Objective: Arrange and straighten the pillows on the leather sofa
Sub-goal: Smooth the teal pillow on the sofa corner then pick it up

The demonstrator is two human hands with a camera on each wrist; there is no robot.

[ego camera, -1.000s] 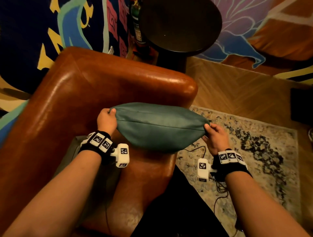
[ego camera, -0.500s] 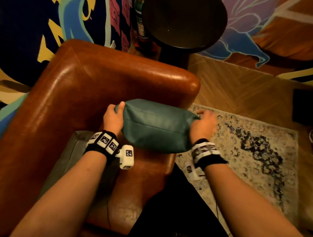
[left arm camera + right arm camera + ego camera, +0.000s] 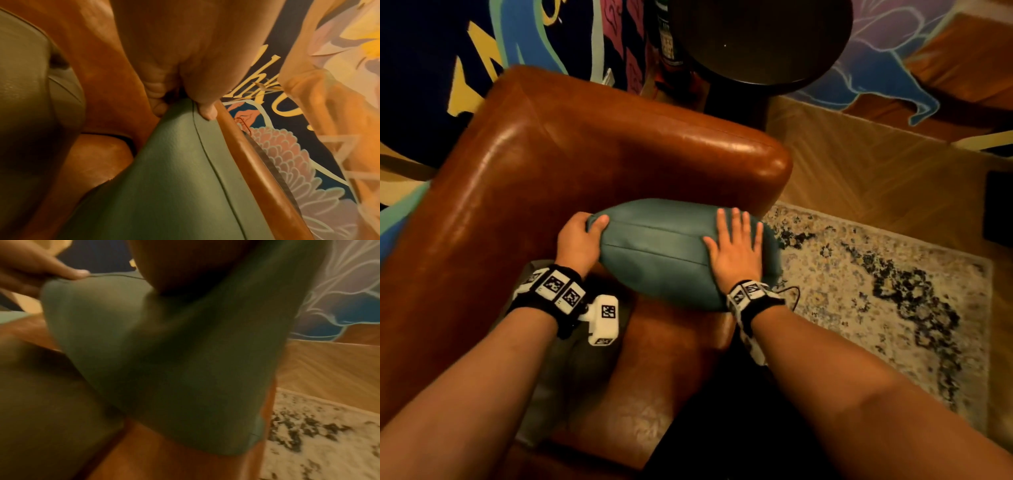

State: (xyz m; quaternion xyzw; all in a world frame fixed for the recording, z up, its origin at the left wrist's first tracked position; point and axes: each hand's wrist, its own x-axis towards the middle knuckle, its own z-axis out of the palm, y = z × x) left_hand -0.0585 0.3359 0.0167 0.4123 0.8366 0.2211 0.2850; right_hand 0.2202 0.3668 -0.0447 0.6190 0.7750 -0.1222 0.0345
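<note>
Taking the teal pillow point(image 3: 657, 253) as the landmark: nearest the person, below and to its left, a grey pillow point(image 3: 541, 404) lies on the sofa seat point(image 3: 650, 370), partly hidden under the left forearm. The teal pillow itself stands on edge on that seat, leaning toward the armrest point(image 3: 654, 144) behind it, with its right end out past the seat's edge, above the rug point(image 3: 859, 274).

That overhang looks like the main risk. If the right hand point(image 3: 736, 253) pushes sideways or lifts away before the pillow is seated against the armrest, the smooth cover could slide on the leather and the pillow could tip off toward the rug. A hard press might also dent it rather than straighten it.

The right hand lies flat on the pillow's top right part, fingers straight and spread, pressing and holding nothing. The left hand point(image 3: 578, 240) grips the pillow's left end: in the left wrist view the thumb point(image 3: 205, 104) sits on the seam and the curled fingers point(image 3: 156, 91) tuck behind the corner.

Beyond the armrest stand a dark round table point(image 3: 763, 37) and a painted wall point(image 3: 431, 51).
</note>
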